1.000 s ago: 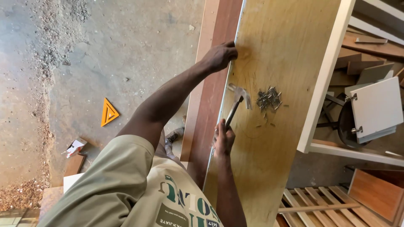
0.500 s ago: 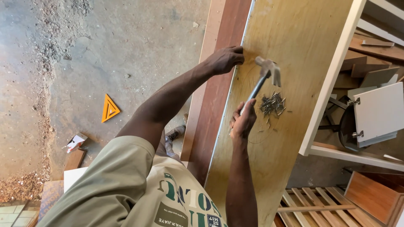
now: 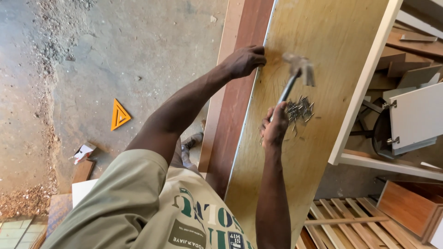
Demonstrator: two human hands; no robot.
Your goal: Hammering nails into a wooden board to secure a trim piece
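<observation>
Head view, nearest first: your right hand (image 3: 274, 128) is wrapped tight around the lower end of a claw hammer (image 3: 295, 78), fingers pressed together on the handle so nothing of the grip stands open. The handle runs up and away from your fist, and the metal head sits raised above the plywood panel (image 3: 318, 41), blurred, so you cannot tell whether it touches the wood. Just beside your right hand, on the panel, lies a loose heap of nails (image 3: 299, 109), close to your knuckles but apart from the hammer head.

Farther out, your left hand (image 3: 244, 61) is curled with the fingertips bunched together at the panel's left edge, pressing where the light edge strip (image 3: 249, 106) meets the plywood. Whether a nail is pinched between those fingertips is too small to tell. The left hand lies near the hammer head, with a short gap of bare panel between them.

Left of the panel stands a reddish-brown board (image 3: 233, 115), alongside the edge strip. Beyond it, on the concrete floor (image 3: 147, 50), an orange triangular square (image 3: 119, 115) lies well apart from both hands. To the right of the panel a white frame (image 3: 364, 87) runs along its far edge.
</observation>
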